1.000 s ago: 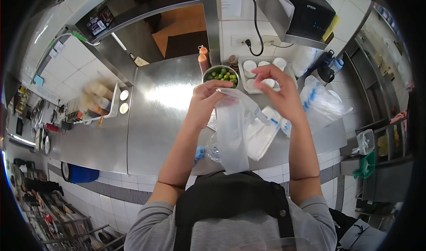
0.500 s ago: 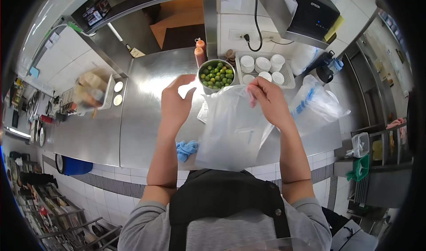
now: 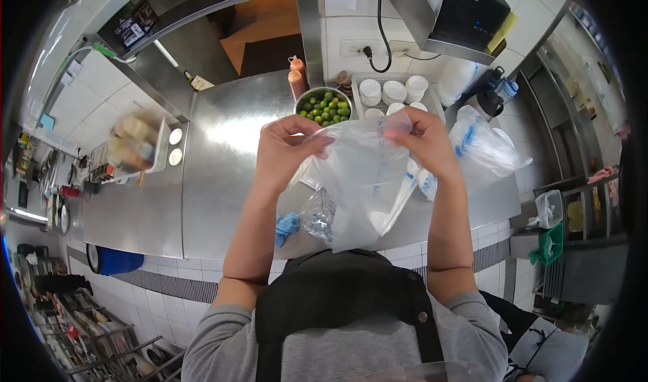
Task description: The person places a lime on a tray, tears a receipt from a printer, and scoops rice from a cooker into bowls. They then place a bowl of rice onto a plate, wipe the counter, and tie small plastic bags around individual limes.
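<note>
I hold a clear plastic bag (image 3: 361, 179) up in front of me over the steel counter (image 3: 229, 172). My left hand (image 3: 283, 149) pinches the bag's top left edge and my right hand (image 3: 422, 142) pinches its top right edge, so the bag hangs between them. Just beyond my hands stands a metal bowl of small green limes (image 3: 322, 106). A crumpled clear bag (image 3: 317, 214) and a blue cloth (image 3: 287, 223) lie on the counter under my left forearm.
A white tray of small white cups (image 3: 395, 91) sits behind the bowl, with two sauce bottles (image 3: 295, 79) to its left. A pile of plastic bags (image 3: 489, 149) lies at the right. A black printer (image 3: 466, 10) stands on a shelf above. A rack of containers (image 3: 135, 145) stands left.
My left hand, open and apart from the bag half a second ago, has taken hold of its top left edge. The bag is now held between both hands.
</note>
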